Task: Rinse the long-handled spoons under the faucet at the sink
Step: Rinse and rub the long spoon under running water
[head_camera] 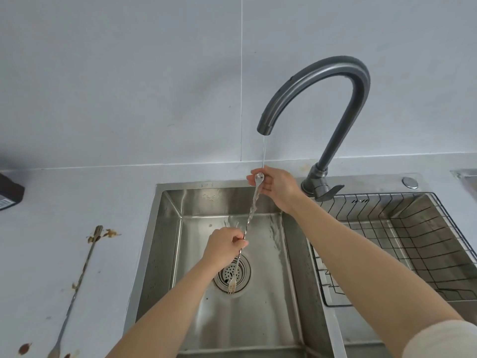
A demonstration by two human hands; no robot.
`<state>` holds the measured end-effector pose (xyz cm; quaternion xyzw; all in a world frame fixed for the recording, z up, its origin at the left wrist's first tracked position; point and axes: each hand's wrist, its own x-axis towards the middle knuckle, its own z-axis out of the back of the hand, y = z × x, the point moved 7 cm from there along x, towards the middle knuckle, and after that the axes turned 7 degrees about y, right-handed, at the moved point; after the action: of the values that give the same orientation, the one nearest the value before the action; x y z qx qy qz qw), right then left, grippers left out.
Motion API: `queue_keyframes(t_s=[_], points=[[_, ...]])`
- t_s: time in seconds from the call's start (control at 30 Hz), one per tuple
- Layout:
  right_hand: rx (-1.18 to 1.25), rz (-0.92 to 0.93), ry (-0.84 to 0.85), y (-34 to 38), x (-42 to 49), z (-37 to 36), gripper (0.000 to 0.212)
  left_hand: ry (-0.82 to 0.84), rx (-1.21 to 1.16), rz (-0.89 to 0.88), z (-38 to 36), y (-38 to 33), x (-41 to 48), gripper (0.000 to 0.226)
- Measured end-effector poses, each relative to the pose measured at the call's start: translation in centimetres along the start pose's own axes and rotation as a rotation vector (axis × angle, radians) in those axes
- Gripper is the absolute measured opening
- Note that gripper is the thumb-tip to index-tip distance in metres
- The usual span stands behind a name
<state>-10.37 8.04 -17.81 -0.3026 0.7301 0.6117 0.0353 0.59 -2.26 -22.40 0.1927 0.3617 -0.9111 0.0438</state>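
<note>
— What sort of place is shown?

— A kitchen, most likely in a home. A stainless-steel double sink (165, 228) is set into a pale countertop (77, 202), with a dark gooseneck faucet (335, 81) mounted behind it and water being run from the spout.

— What else supports that?

— A wire drying basket (413, 241) is fitted in the right basin, a perforated drain strainer (232, 273) is seen in the left one, and food-like brown stains are left on the counter. Plain pale wall panels (129, 73) are seen behind.

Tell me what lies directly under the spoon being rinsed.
Under the twisted long-handled metal spoon lies the wet steel sink basin and its round perforated drain strainer. The spoon's forked end and the left hand cover part of the strainer.
</note>
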Motion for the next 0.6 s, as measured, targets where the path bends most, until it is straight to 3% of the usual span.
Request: queue_keyframes(t_s=[0.47, 0.6], points=[[-0.112, 0.016, -0.011, 0.4, -0.2, 0.3, 0.014, 0.009, -0.095, 0.011, -0.5, -0.1, -0.1, 0.016], [-0.213, 0.016, -0.095, 1.0, -0.2, 0.8, 0.026, 0.002, -0.077, -0.009, -0.1, -0.5, 0.0, 0.018]])
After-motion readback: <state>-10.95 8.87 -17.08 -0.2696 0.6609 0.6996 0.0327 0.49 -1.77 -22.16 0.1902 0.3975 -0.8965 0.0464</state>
